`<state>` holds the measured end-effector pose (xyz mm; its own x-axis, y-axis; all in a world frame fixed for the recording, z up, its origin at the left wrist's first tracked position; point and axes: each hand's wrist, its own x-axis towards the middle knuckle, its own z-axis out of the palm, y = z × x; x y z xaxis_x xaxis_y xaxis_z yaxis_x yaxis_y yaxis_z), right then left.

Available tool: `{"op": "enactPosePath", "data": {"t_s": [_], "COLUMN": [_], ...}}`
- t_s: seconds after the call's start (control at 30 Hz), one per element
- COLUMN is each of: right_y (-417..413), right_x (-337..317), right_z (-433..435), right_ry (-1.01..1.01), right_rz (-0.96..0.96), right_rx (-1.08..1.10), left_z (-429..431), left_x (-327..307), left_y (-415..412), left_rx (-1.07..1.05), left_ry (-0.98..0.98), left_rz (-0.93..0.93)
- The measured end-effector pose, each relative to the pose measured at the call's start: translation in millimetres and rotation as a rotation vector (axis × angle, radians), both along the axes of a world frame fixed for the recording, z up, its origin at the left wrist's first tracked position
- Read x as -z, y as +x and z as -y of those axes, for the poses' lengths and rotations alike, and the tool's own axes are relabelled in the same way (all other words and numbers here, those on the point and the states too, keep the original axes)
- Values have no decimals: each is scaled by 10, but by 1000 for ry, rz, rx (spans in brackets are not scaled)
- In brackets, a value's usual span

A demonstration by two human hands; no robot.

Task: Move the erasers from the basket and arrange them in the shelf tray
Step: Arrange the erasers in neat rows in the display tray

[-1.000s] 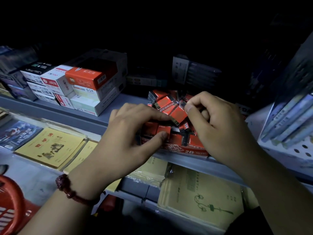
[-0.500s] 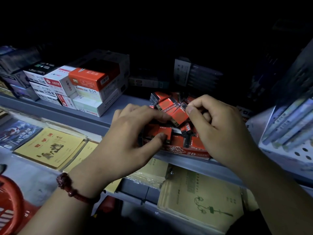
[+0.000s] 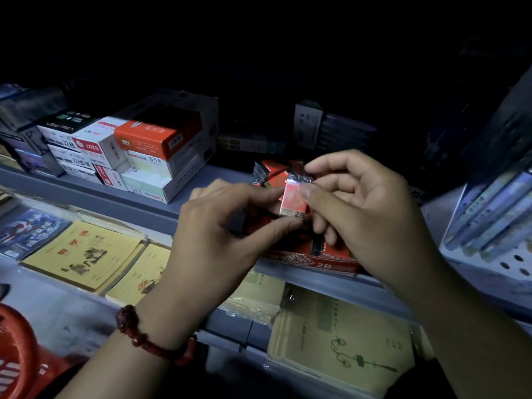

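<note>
A red cardboard tray (image 3: 313,262) marked 2B stands on the grey shelf, with several red-wrapped erasers (image 3: 272,171) heaped in it. One eraser (image 3: 292,201) with a pale red 2B wrapper is held upright just above the heap. My right hand (image 3: 362,208) pinches its top and right side between thumb and forefinger. My left hand (image 3: 227,234) pinches its left side and bottom edge with forefinger and thumb. Both hands hide most of the tray's contents. The red basket (image 3: 20,361) shows at the bottom left corner.
Stacked white and orange stationery boxes (image 3: 135,151) sit left on the same shelf. Yellow exercise books (image 3: 83,254) lie on the lower shelf, more green-tinted ones (image 3: 339,344) below the tray. Blue books (image 3: 495,208) stand in a white holder at right. The shelf back is dark.
The eraser held by my right hand has been lifted and turned upright above the heap, and my left hand has come up from the tray's erasers to pinch it too.
</note>
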<state>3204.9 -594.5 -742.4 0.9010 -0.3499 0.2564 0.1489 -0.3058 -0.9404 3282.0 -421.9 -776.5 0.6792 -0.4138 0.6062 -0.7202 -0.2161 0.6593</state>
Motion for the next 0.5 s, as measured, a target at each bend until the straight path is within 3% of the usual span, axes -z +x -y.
{"op": "enactPosePath", "data": {"t_s": [0.23, 0.5], "right_y": [-29, -62], "right_x": [-15, 36], "right_z": [100, 163], "right_ry": [7, -291], "right_rz": [-20, -176], "right_rx": [12, -12], "left_z": [-10, 40], "left_x": [28, 115], "left_y": [32, 19], "left_rx": [35, 46], "left_ry": [82, 24], "left_rz": [22, -102]}}
